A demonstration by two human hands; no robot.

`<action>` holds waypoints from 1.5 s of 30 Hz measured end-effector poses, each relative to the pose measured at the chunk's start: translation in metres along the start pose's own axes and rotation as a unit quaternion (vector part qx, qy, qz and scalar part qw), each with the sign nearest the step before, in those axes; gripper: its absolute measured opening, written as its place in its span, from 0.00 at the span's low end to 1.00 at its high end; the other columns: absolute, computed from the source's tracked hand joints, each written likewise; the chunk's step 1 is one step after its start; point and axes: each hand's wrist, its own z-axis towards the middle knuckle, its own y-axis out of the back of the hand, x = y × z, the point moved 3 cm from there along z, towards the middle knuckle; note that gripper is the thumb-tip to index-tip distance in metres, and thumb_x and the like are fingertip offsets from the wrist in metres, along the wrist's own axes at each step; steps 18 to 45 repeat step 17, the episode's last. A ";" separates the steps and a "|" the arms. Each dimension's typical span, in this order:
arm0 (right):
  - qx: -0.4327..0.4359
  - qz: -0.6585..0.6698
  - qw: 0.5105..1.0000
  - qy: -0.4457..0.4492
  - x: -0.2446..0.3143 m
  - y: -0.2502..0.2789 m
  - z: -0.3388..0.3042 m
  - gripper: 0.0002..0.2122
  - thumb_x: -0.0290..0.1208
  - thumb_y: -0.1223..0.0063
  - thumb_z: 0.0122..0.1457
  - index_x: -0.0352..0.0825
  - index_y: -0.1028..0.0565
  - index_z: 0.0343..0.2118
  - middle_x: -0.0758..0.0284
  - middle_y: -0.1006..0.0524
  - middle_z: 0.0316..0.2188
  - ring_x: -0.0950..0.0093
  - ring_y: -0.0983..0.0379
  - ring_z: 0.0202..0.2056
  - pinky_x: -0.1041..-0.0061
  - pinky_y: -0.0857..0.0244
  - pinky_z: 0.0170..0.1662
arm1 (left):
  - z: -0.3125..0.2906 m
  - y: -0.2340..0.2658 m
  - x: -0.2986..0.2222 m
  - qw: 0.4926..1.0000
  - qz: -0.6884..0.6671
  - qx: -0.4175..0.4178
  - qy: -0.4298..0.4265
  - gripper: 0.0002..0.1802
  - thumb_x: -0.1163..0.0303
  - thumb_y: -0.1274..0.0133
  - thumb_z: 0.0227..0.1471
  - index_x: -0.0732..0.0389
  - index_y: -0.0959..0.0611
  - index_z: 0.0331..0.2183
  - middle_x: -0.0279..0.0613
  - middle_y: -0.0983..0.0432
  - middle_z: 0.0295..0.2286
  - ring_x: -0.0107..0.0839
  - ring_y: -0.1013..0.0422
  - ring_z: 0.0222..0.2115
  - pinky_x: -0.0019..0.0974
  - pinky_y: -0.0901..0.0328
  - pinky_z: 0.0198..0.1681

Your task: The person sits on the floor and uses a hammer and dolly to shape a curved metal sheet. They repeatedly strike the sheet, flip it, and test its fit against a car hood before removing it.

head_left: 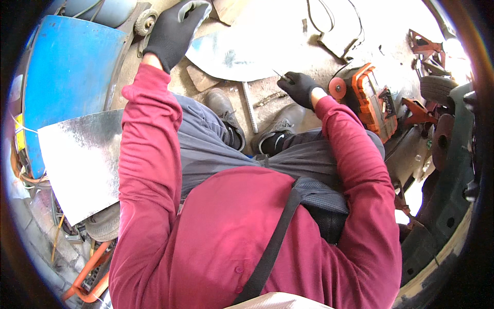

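Observation:
A pale, shiny metal sheet (226, 54) with a curved near edge lies in front of my boots, its far part washed out by glare. My right hand (298, 88), in a black glove, is closed around a thin pointed metal tool (278, 75) beside the sheet's near right edge; its exact kind is hard to make out. To the left, my left hand (177, 33), in a black glove with a grey palm, is by the sheet's left side. Its fingers are curved and apart, with nothing visible in them. Wooden pieces (201, 78) and a metal bar (250, 108) lie under the sheet's near edge.
An orange and black toolbox (371, 100) stands at right, beside a reddish disc (337, 87). Red jack stands (426, 49) and a tyre (437, 88) are beyond it. At left are a blue curved panel (74, 72), another metal sheet (87, 154) and a caster wheel (146, 22).

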 end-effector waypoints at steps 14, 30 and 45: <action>0.101 -0.041 0.992 0.063 -0.039 -0.024 0.043 0.20 0.46 0.53 0.69 0.32 0.21 0.46 0.47 0.19 0.47 0.48 0.23 0.50 0.56 0.31 0.56 | 0.043 -0.028 -0.015 0.997 0.006 0.075 -0.002 0.18 0.59 0.48 0.68 0.66 0.17 0.40 0.36 0.23 0.29 0.23 0.30 0.32 0.31 0.35 0.39; 0.193 -0.072 0.978 0.018 -0.041 -0.027 0.052 0.23 0.50 0.50 0.68 0.33 0.23 0.51 0.48 0.25 0.58 0.55 0.24 0.55 0.59 0.32 0.60 | 0.047 -0.028 -0.005 0.991 0.031 0.126 0.041 0.18 0.58 0.48 0.68 0.66 0.17 0.40 0.35 0.25 0.28 0.23 0.32 0.31 0.31 0.35 0.38; 0.193 -0.072 0.978 0.018 -0.041 -0.027 0.052 0.23 0.50 0.50 0.68 0.33 0.23 0.51 0.48 0.25 0.58 0.55 0.24 0.55 0.59 0.32 0.60 | 0.047 -0.028 -0.005 0.991 0.031 0.126 0.041 0.18 0.58 0.48 0.68 0.66 0.17 0.40 0.35 0.25 0.28 0.23 0.32 0.31 0.31 0.35 0.38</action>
